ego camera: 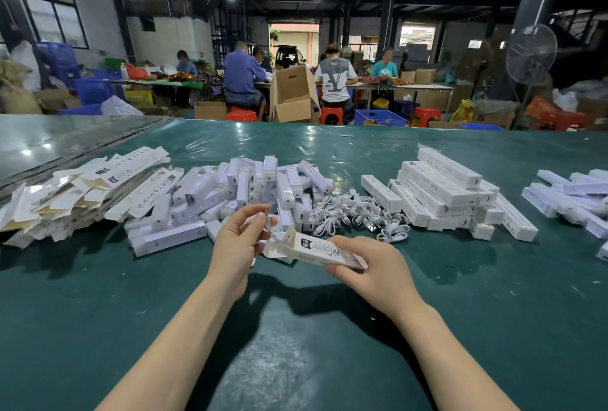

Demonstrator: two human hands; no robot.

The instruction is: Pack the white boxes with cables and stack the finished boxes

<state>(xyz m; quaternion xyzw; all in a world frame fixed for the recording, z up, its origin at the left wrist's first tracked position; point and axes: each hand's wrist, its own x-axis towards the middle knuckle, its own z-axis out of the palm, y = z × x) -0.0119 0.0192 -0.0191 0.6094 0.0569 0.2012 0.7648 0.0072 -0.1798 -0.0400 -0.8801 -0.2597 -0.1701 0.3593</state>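
My right hand [371,264] grips a long white box [316,249] held just above the green table [296,328], its open end flap pointing left. My left hand [238,239] pinches a white cable [270,224] right at that open end; part of the cable lies inside the box mouth. Behind my hands lies a heap of coiled white cables [358,210]. A stack of finished white boxes [450,190] stands to the right of the cables.
A pile of white inner trays [237,193] lies behind my left hand. Flat unfolded box sleeves [85,187] are heaped at the far left. More white boxes [572,196] sit at the right edge. People work at tables far behind.
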